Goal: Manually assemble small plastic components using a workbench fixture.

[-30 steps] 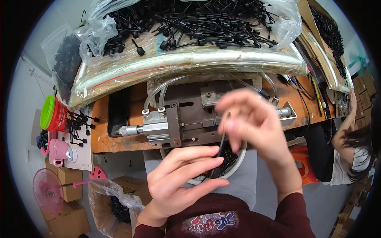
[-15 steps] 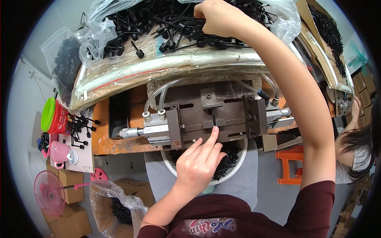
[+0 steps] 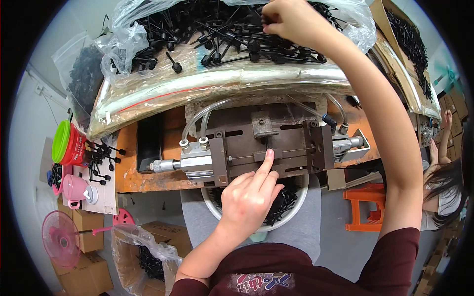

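Pressing its forefinger on the slot of the metal jig [image 3: 269, 150], the left hand [image 3: 249, 200] is otherwise loosely curled. Beyond the jig, the right hand [image 3: 291, 19] closes on black pins [image 3: 217, 34] in their bag; below the jig, a white bowl [image 3: 296, 209] already holds pieces, and most pins look unprocessed.

A: Colour log. Pins [image 3: 232, 37] in the clear plastic bag [image 3: 163, 84]: black throughout. Press fixture [image 3: 266, 148]: grey metal, silvery cylinder at its left end.

B: Bench top [image 3: 129, 170]?

A: Orange, worn with dark stains. White bowl [image 3: 215, 209] under it, black parts inside.

B: Periphery?

A: Red tub [image 3: 71, 145] with lime-green lid, pink mug [image 3: 74, 187], pink fan [image 3: 61, 239], orange stool [image 3: 363, 207], brown cartons [image 3: 84, 264]. Sleeves maroon; lap grey.
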{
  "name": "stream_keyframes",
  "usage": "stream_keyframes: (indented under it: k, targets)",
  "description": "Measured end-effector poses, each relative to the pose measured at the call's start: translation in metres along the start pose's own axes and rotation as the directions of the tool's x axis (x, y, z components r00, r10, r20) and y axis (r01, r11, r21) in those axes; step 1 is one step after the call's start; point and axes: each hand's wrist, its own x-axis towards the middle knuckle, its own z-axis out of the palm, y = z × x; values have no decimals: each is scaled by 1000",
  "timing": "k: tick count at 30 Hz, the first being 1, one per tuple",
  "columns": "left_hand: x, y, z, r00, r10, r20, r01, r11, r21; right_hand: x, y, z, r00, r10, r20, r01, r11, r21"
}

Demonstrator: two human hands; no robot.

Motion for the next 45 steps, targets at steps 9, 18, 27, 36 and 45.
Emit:
stream_keyframes:
  k: [9,18,27,36,45]
  targets:
    - [3,2,-15,992,-63,113,71,995,-64,-62,-25,-44,849,529,22,-258,377,889]
    - [-7,16,-44,986,-165,-36,117,819,-562,-194,-137,-21,803,353,480,-360,-355,863]
    - [-9,22,-44,946,-148,289,272,849,-453,-219,-161,19,765,450,462,-224,-486,845]
    - [-8,25,-58,806,-257,534,496,786,-370,-225,-163,17,777,402,484,-300,-439,847]
    - [-21,15,-41,664,-314,679,748,263,-610,-226,-168,21,819,556,140,-290,192,938]
